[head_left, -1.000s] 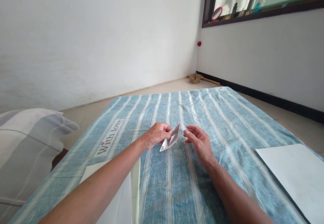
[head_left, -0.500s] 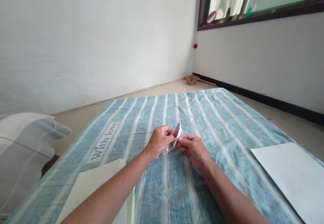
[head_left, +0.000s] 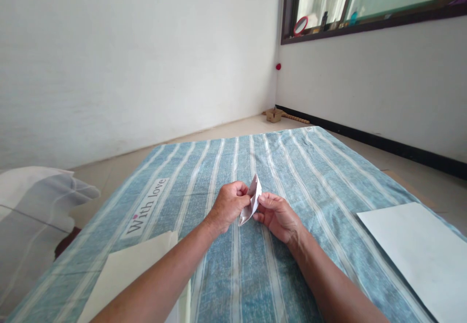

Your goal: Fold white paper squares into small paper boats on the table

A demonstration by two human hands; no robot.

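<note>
My right hand [head_left: 277,214] had moved in to the folded paper [head_left: 254,196]. It pinched one side; my left hand [head_left: 226,205] gripped the other.

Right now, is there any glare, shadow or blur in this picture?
Head view: the window looks bright, palest through its left side; head view: a soft shadow darkens the striped cloth beside the right forearm; head view: finer creases in the folded paper are hard to make out.

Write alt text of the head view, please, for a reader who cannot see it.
A person's left hand and right hand hold a small folded paper over a blue striped cloth. Pale paper lies partly hidden by the left arm, and a white sheet lies at the right.
</note>
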